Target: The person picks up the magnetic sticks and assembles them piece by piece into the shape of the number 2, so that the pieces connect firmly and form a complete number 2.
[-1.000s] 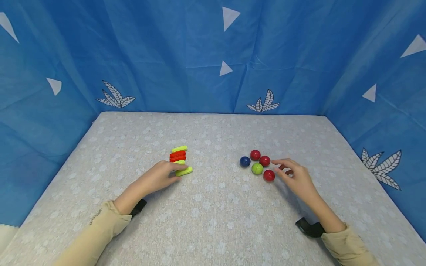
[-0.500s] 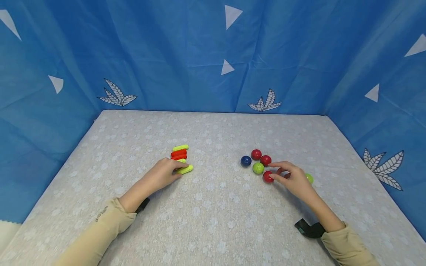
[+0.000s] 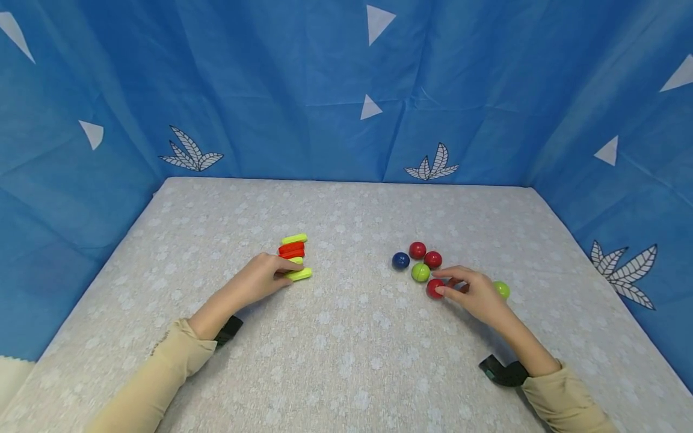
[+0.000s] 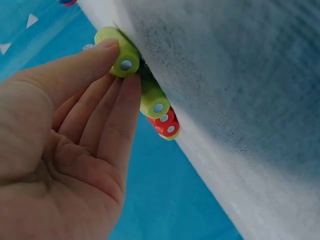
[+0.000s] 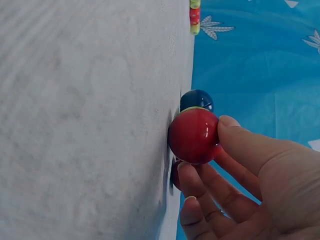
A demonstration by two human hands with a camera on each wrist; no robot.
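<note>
My left hand [image 3: 260, 278] pinches the nearest yellow-green toy rod [image 4: 126, 65] between thumb and fingers; a silver disc shows in its end. Just beyond lie another yellow-green rod [image 3: 295, 260], red rods [image 3: 292, 247] and a far yellow-green rod [image 3: 295, 239], roughly side by side. Over on the right, my right hand [image 3: 476, 294] pinches a red ball [image 5: 194, 136] with thumb and a finger, low at the table. Close by sit a green ball [image 3: 420, 272], a blue ball [image 3: 400, 260] and two more red balls, one nearer [image 3: 432, 260] and one farther [image 3: 417, 250].
Another green ball [image 3: 502, 290] lies to the right of my right hand, partly covered by it. The patterned pale cloth [image 3: 346, 337] covers the table. Blue curtains [image 3: 303, 90] with white shapes hang at the back and both sides.
My right hand has reached slightly left and taken hold of the nearest red ball. The green ball behind that hand has come into view. My left hand stays at the same rod.
</note>
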